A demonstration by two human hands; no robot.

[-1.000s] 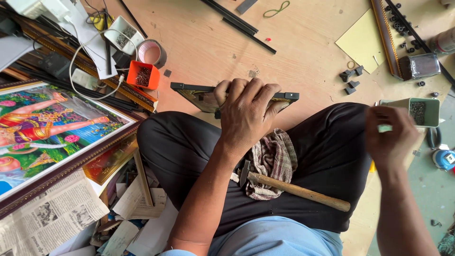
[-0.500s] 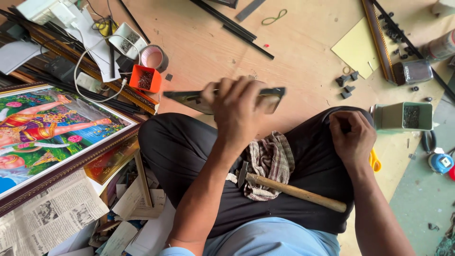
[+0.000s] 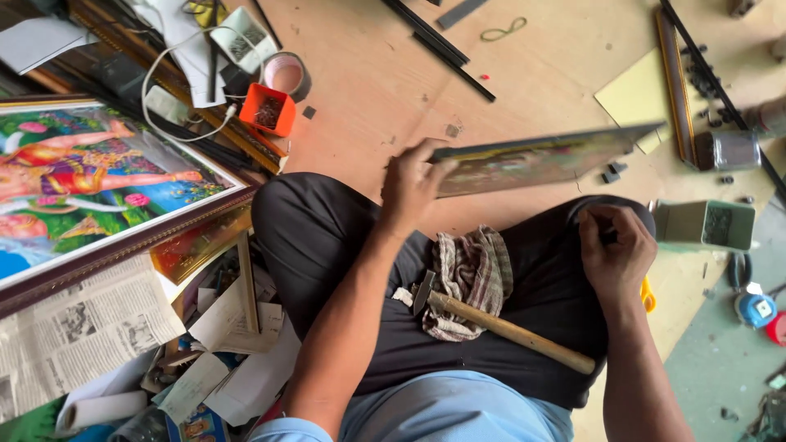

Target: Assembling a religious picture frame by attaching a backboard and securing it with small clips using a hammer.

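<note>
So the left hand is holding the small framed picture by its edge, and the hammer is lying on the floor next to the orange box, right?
Not quite. The head view shows the hammer lying across the person's lap, on the checked cloth, not on the floor by the orange box. The rest holds: the left hand grips the small framed picture by its edge.

Left hand (image 3: 413, 184) now grips small framed picture (image 3: 540, 160) by its left end, no longer pressing on its middle. Picture swings out rightward, tilted, blurred. Right hand (image 3: 614, 254) drops from green box (image 3: 704, 225) onto knee, fingers curled.
</note>
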